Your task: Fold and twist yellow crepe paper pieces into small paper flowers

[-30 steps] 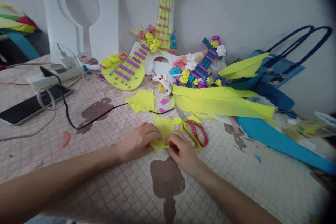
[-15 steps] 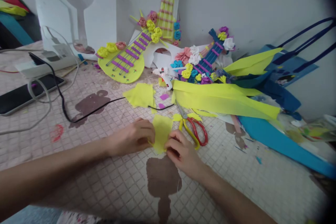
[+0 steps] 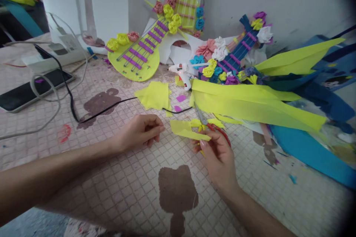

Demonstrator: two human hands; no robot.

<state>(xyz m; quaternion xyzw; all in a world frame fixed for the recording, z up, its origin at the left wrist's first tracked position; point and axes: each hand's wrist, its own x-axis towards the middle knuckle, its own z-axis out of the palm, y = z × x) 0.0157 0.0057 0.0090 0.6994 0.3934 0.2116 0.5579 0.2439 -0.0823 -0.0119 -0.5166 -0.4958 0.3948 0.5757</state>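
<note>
My right hand (image 3: 219,155) pinches a small yellow crepe paper piece (image 3: 180,129) by its right end. The piece has a fold along its lower edge and points left toward my other hand. My left hand (image 3: 143,129) is closed, thumb against the curled fingers, just left of the paper and apart from it; nothing shows in it. Red-and-yellow-handled scissors (image 3: 204,119) lie behind my right hand, which hides part of the handles. Beyond my hands is a stack of yellow paper squares (image 3: 154,95), with small yellow scraps (image 3: 217,122) by the scissors.
A white glue gun (image 3: 182,74) rests behind the scissors, its black cord (image 3: 108,109) running left. Long yellow strips (image 3: 256,100) and a blue sheet (image 3: 311,152) lie to the right. Flower-decorated yellow (image 3: 133,61) and blue (image 3: 239,52) instrument models stand behind. A phone (image 3: 36,89) lies left.
My left hand has come off the yellow piece. My right hand has moved right with it, and the piece has turned from facing up to a slanting, folded shape. The view has shifted slightly.
</note>
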